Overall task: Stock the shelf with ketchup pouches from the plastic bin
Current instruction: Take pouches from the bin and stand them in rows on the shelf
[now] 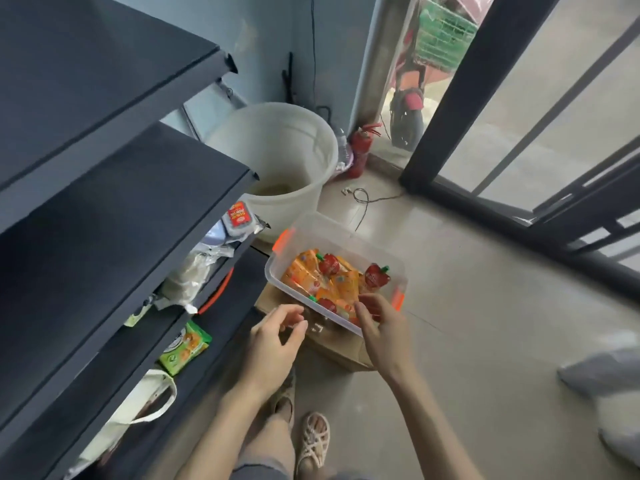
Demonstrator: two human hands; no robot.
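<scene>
A small shop: dark display shelves [114,188] holding packaged snacks [185,348] beside glass doors [540,109].

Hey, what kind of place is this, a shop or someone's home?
Most likely a small shop or its stockroom: dark tiered display shelves holding a green snack packet, a clear plastic bin of ketchup pouches waiting to be stocked, and a dark-framed glass door facing outside.

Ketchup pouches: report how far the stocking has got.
Done: nothing clear; no pouch like the bin's shows on the shelf. In hand: the right hand reaches into the plastic bin onto the ketchup pouches; a grip is unclear. The left hand hovers empty by its rim. Left: the whole pile.
</scene>
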